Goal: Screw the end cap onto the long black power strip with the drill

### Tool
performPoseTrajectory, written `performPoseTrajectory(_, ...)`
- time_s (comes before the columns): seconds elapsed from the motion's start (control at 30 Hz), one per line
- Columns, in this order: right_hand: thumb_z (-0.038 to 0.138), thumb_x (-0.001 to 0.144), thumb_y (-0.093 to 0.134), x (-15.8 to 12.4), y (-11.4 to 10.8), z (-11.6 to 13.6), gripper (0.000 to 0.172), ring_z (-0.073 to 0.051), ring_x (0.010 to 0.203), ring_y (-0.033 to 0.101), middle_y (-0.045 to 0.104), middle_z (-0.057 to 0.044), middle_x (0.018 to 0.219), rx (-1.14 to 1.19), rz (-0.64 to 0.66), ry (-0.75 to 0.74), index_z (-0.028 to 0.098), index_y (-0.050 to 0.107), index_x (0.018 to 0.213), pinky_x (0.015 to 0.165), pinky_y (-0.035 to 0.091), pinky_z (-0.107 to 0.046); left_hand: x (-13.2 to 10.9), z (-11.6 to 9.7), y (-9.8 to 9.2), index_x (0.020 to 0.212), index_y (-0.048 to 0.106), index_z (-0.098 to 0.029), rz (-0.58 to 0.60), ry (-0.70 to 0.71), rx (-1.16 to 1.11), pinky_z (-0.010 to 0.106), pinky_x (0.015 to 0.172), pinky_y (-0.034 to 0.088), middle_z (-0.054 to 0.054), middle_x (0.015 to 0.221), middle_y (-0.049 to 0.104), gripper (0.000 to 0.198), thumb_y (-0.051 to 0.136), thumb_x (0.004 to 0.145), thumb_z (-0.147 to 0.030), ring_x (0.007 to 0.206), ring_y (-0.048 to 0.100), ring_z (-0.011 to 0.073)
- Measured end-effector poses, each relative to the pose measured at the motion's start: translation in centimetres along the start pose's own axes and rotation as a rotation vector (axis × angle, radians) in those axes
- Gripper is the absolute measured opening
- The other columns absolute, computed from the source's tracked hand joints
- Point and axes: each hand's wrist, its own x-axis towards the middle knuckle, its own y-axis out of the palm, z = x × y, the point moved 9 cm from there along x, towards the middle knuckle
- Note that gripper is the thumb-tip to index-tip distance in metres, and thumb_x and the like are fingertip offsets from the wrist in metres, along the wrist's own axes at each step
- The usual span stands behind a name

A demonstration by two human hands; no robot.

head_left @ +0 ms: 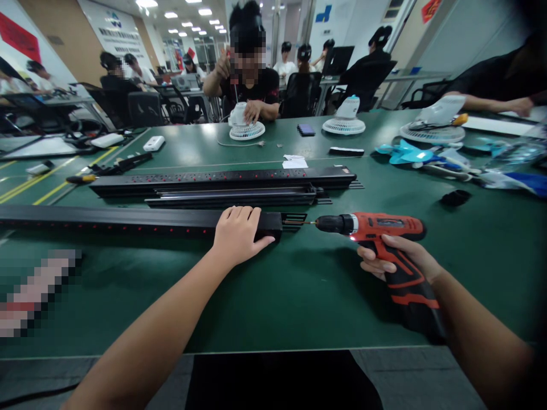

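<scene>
My right hand (401,259) is wrapped round the handle of a red-and-black cordless drill (384,225), its chuck pointing left and a small light glowing under it. The thin bit (308,222) reaches the metal prongs (294,218) at the right end of a long black bar with red dots (141,222); whether it touches a screw cannot be made out. Near that end, my left hand (237,236) grips the bar from above, fingers over its far side and thumb along the near side.
Behind lie another black bar with red dots (239,181) and slim black rails (235,196). White fan parts (344,124) and blue plastic wrapping (404,152) are farther back on the green table (299,302). Across it, a person (248,74) works on a white fan (247,131).
</scene>
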Motion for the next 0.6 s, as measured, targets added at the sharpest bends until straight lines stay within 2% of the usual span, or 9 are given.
performPoseTrajectory(0.4,0.052,0.088,0.053,0.07,0.11,0.01,0.039,-0.013,0.053,0.022,0.038,0.001,0.054,0.0,-0.023,0.011,0.015,0.067,0.082,0.047,0.032,-0.025,0.05,0.0,-0.06,0.123,0.056,-0.015,0.003,-0.006,0.017,0.046,0.099,0.039,0.014,0.111,0.065,0.062,0.056,0.085,-0.064,0.104,0.058,0.0309)
performPoseTrajectory(0.6,0.051,0.089,0.051,0.01,-0.09,-0.18,0.04,-0.013,0.054,0.023,0.037,0.002,0.053,0.007,-0.027,0.022,0.015,0.065,0.083,0.049,0.035,-0.025,0.08,-0.09,-0.17,0.123,0.056,-0.015,0.0,0.001,0.018,0.046,0.099,0.039,0.013,0.111,0.065,0.061,0.057,0.085,-0.063,0.103,0.058,0.0307)
